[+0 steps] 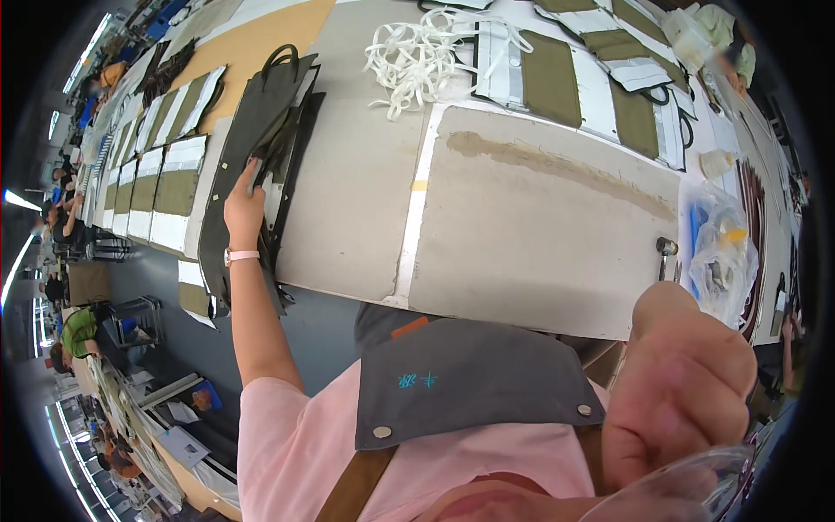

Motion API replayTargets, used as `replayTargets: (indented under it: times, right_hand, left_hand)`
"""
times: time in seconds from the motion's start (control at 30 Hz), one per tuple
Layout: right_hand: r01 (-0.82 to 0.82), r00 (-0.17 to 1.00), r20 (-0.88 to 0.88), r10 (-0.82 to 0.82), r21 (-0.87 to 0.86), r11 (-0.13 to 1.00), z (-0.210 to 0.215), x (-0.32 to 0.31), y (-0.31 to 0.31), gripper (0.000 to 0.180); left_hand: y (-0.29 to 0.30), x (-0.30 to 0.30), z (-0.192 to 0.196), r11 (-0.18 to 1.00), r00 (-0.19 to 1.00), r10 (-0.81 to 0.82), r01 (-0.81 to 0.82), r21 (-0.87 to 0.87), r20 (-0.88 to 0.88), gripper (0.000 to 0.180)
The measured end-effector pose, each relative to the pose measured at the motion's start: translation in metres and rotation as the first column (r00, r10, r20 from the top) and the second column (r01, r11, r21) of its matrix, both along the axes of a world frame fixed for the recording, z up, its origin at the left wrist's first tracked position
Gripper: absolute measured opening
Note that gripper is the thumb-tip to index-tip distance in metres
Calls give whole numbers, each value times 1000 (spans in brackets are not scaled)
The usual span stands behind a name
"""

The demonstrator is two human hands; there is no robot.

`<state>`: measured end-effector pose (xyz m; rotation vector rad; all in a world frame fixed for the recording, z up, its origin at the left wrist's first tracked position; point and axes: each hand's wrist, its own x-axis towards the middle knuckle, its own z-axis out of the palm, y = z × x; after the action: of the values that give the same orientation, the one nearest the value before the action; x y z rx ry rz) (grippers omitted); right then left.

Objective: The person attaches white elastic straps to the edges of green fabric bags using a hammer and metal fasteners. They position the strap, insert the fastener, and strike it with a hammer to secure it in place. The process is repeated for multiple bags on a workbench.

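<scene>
My left hand [244,210] is at the left of the worktable, closed on the edge of a dark grey fabric piece [261,100] with a looped handle at its far end. This piece lies in a long stack with other dark pieces, partly overhanging the table's near edge. Some of the left fingers are hidden by the fabric. Close to the camera at the lower right, my right hand [683,378] is raised in a fist beside a clear lens [687,487]. What its fingers hold, if anything, is hidden.
Tangled white tape [409,65] lies at the far middle of the grey board [348,204]. Olive and white panels [550,78] lie at the far right, and more panels [178,187] at the left. A metal tool [666,252] and a plastic bag [724,252] are at the right.
</scene>
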<state>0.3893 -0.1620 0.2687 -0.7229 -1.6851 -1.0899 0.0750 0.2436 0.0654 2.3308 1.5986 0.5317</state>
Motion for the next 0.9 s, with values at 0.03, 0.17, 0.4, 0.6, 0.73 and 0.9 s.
replayTargets:
  times: [0.03,0.17,0.4,0.6,0.73,0.9]
  right_hand:
    - [-15,999,43,9,127,992,6,6,13,39]
    - [-2,998,54,-11,226,974,15,5,26,38]
    - [320,802,-130,-583,-731,603,-73,92,48,27]
    - [626,394,522,-757,-755,-195,-229,205,65,61]
    - [501,463,376,-803,-858,-113,-273,250,72,56]
    - [460,548,546,-634,-830,-316,-248,252,97,45]
  left_hand:
    - [2,-3,-2,989,997,-72,67,130,37,56]
    - [3,-1,2,1000,999,21,-21,5,-25,55]
    - [0,-7,-7,996,1000,-4,5,91,-11,54]
    - [-11,12,-15,993,994,0,14,120,-114,52]
    - [-8,13,-13,992,997,-31,39,117,-70,52]
    - [-11,7,-13,998,993,1,7,68,-121,51]
